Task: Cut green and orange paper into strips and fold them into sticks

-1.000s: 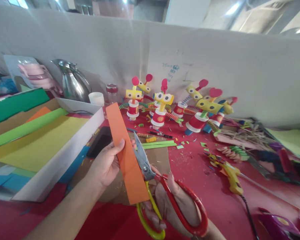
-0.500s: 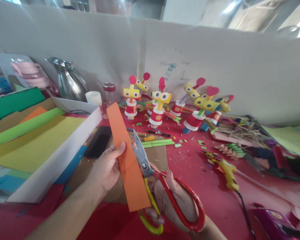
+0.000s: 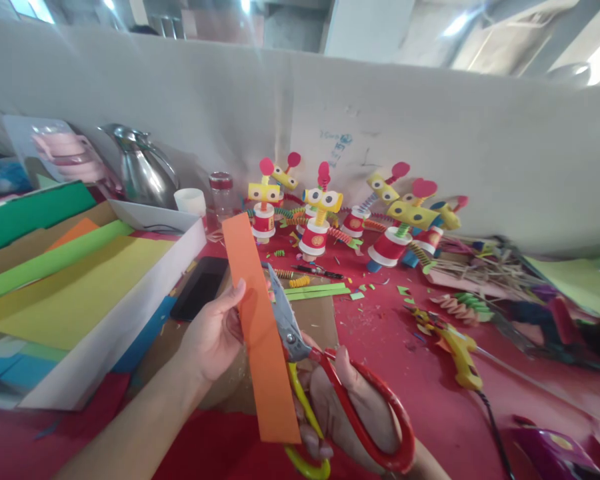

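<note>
An orange paper strip [image 3: 263, 340] slants across the middle of the view, its upper part pinched between the thumb and fingers of my left hand [image 3: 213, 337]. My right hand [image 3: 350, 400] is wrapped round the handles of a pair of scissors [image 3: 293, 339], one red and one yellow. The grey blades lie right beside the strip's right edge, pointing up and away, and part of them is hidden behind the paper. Below the strip, brown cardboard [image 3: 320, 323] rests on the red table [image 3: 375, 353].
Several paper-cup figures [image 3: 314, 237] stand near the wall. A white box [image 3: 125, 327] of coloured paper is at left, beside a black phone [image 3: 200, 289]. At right lie a yellow glue gun [image 3: 457, 353], a purple tool [image 3: 555, 450] and sticks [image 3: 485, 267].
The orange strip has turned slightly more upright and its lower end sits a little lower. The scissors have shifted slightly down with my right hand. Both hands keep their holds.
</note>
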A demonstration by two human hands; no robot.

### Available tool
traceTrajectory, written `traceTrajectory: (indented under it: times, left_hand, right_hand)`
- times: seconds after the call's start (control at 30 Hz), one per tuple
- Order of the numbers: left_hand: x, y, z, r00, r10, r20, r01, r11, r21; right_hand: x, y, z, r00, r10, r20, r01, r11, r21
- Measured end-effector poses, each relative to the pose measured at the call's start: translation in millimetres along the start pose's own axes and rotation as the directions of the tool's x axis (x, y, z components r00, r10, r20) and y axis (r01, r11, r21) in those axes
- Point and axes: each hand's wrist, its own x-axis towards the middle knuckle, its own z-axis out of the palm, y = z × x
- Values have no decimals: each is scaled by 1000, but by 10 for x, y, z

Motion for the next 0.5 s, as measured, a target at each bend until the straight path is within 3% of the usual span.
traceTrajectory:
  times: [0.17,0.33,0.43,0.5]
  left_hand:
    - [87,18,-75,998,2,-60,3,997,74]
    - [164,115,-164,984,24,-174,-26,1000,-8]
    - [204,236,-213,969,88,-230,-105,993,-60]
    - [210,322,-229,953,217,-210,-237,969,-73]
  right_hand:
    - [10,33,0,1000,13,6,-13,1000,-24]
    - [-37,-17,0,1000,20,-5,-20,1000,-9]
    - [-111,-106,-49,999,48,12,-47,997,-53]
    - [-166,-181,-100,996,89,11,-88,993,-80]
